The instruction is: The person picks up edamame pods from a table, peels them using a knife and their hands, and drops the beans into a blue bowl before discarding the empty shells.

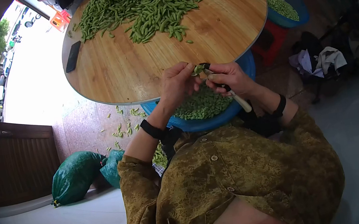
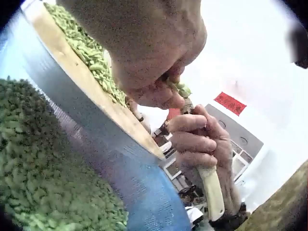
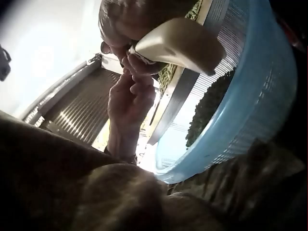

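Note:
Over a blue basin (image 1: 191, 125) of shelled green beans (image 1: 204, 103), both hands meet at the table's near edge. The left hand (image 1: 177, 83) pinches a green bean pod (image 1: 198, 70) between thumb and fingers. In the right hand (image 1: 234, 79) is a cream-handled tool (image 1: 241, 102), its handle slanting back past the palm. The left wrist view shows the right fingers wrapped round that handle (image 2: 212, 192), with the pod (image 2: 184, 90) just beyond their tips. The tool's working end is mostly hidden by the fingers.
A round wooden table (image 1: 125, 73) bears a heap of green pods (image 1: 145, 10) and a black phone-like slab (image 1: 73, 57). Green sacks (image 1: 77, 176) lie on the floor at left, near scattered pods (image 1: 120, 132). Another basin (image 1: 302, 17) of beans stands at right on a red stool (image 1: 269, 43).

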Available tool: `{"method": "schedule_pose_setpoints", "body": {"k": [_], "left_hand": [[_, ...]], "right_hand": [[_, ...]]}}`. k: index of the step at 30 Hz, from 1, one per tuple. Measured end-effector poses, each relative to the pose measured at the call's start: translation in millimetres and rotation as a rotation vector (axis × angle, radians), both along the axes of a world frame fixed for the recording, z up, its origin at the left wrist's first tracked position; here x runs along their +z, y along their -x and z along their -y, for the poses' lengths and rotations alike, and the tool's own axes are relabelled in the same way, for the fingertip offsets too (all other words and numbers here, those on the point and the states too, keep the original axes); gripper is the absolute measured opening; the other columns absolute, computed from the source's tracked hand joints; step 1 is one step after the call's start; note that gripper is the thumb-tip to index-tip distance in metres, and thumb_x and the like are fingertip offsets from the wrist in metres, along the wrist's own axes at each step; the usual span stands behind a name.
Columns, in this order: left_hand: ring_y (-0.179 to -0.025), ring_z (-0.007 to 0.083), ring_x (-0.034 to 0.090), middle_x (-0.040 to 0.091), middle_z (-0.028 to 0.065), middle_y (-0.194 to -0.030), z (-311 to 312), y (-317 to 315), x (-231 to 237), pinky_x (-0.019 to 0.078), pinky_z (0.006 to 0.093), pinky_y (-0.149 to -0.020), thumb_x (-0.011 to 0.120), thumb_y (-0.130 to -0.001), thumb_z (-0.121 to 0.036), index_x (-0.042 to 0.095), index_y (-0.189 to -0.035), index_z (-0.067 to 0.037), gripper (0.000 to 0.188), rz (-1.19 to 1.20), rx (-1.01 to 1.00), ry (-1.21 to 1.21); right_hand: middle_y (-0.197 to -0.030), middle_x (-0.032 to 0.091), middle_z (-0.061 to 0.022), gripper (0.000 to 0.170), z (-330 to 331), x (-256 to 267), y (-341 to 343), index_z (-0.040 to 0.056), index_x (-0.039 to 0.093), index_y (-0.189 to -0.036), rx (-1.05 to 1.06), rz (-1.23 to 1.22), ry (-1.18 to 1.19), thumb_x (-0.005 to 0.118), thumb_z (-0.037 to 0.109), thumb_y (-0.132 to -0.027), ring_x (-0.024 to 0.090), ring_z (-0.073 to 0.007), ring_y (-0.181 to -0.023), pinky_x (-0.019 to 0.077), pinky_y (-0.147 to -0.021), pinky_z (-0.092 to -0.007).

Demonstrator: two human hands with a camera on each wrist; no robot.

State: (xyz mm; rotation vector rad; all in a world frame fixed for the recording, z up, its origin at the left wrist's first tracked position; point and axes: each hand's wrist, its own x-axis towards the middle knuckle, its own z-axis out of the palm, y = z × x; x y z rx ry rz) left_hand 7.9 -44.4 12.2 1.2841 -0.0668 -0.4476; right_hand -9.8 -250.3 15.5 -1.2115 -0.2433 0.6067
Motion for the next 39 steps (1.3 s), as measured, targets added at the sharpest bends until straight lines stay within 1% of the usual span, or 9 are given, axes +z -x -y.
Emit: {"method": "schedule_pose_setpoints", "body": {"k": [7, 13, 16, 18, 24, 27, 31, 35, 39], "left_hand": [[-0.059, 0.0086, 0.058, 0.064, 0.0037, -0.076, -1, 0, -15, 0.0425, 0.0204, -0.046, 0.056, -0.091, -0.011, 0.059, -0.096, -0.002, 0.011, 0.159, -0.065, -0.09], [-0.06, 0.0082, 0.057, 0.062, 0.0014, -0.073, 10, 8, -18, 0.0418, 0.0213, -0.049, 0.061, -0.084, -0.009, 0.06, -0.095, -0.003, 0.012, 0.14, -0.095, -0.108], [-0.059, 0.0076, 0.056, 0.06, -0.0005, -0.068, 12, 11, -23, 0.0403, 0.0232, -0.049, 0.062, -0.084, -0.012, 0.06, -0.092, -0.002, 0.012, 0.192, -0.079, -0.223], [-0.056, 0.0141, 0.057, 0.059, 0.0057, -0.065, 12, 12, -25, 0.0406, 0.0267, -0.049, 0.062, -0.085, -0.012, 0.058, -0.088, 0.0, 0.013, 0.58, -0.003, -0.662], [-0.063, 0.038, 0.06, 0.058, 0.02, -0.068, 9, 31, -15, 0.0461, 0.0413, -0.053, 0.063, -0.084, -0.01, 0.053, -0.094, -0.001, 0.017, 0.974, -0.01, -0.844], [-0.067, 0.0398, 0.061, 0.06, 0.0194, -0.07, 8, 42, -8, 0.0462, 0.0455, -0.055, 0.063, -0.084, -0.011, 0.05, -0.101, -0.003, 0.023, 1.062, -0.037, -0.903], [-0.066, 0.04, 0.061, 0.06, 0.0195, -0.069, -11, 54, 11, 0.0458, 0.0457, -0.054, 0.063, -0.085, -0.012, 0.049, -0.104, -0.004, 0.024, 0.892, -0.048, -0.883], [-0.061, 0.0409, 0.059, 0.056, 0.0197, -0.059, -69, 66, 28, 0.0446, 0.049, -0.053, 0.058, -0.089, -0.018, 0.052, -0.095, -0.005, 0.016, 0.786, -0.149, -1.234], [-0.067, 0.041, 0.059, 0.057, 0.0194, -0.065, -102, 65, 34, 0.0461, 0.049, -0.059, 0.057, -0.088, -0.018, 0.055, -0.091, -0.005, 0.014, 0.637, -0.496, -1.588]], "right_hand": [[-0.079, 0.058, 0.0033, 0.028, 10, -21, -9, 0.0012, 0.058, -0.118, -0.02, 0.76, 0.326, 0.054, 0.007, -0.09, 0.051, -0.0046, -0.065, 0.0393, -0.058, -0.0192], [-0.079, 0.055, 0.0032, 0.019, 16, -9, -4, 0.0019, 0.061, -0.107, 0.07, 0.184, 0.227, 0.056, 0.009, -0.09, 0.049, -0.0045, -0.064, 0.0382, -0.057, -0.0196], [-0.074, 0.053, 0.0033, 0.013, 10, -9, -2, 0.0013, 0.059, -0.096, 0.009, 0.145, 0.157, 0.057, 0.012, -0.09, 0.047, -0.0038, -0.065, 0.0382, -0.057, -0.0206], [-0.074, 0.053, 0.003, 0.013, 4, -5, -1, 0.0008, 0.058, -0.093, -0.032, 0.219, 0.244, 0.058, 0.013, -0.089, 0.047, -0.0033, -0.066, 0.0384, -0.057, -0.0208], [-0.073, 0.053, 0.0008, 0.015, -3, -26, -9, -0.0006, 0.055, -0.087, -0.105, 0.342, 0.356, 0.061, 0.013, -0.082, 0.047, -0.0061, -0.068, 0.0406, -0.059, -0.0244], [-0.073, 0.053, 0.0008, 0.013, -6, -33, -9, -0.0002, 0.055, -0.087, -0.102, 0.436, 0.379, 0.06, 0.009, -0.08, 0.048, -0.0063, -0.068, 0.0405, -0.059, -0.0246], [-0.072, 0.054, -0.0024, 0.018, -1, -29, -12, -0.0027, 0.053, -0.085, -0.086, 0.54, 0.614, 0.06, 0.013, -0.078, 0.052, -0.0136, -0.068, 0.0421, -0.061, -0.0292], [-0.069, 0.054, -0.0015, 0.017, 13, -46, -18, 0.0001, 0.053, -0.082, -0.129, 0.547, 0.542, 0.06, 0.016, -0.082, 0.051, -0.0133, -0.06, 0.0415, -0.055, -0.0289], [-0.068, 0.052, 0.0006, 0.017, 15, -26, -14, 0.0059, 0.053, -0.083, -0.036, 0.131, 0.384, 0.056, 0.021, -0.089, 0.047, -0.006, -0.052, 0.0374, -0.044, -0.023]]}}
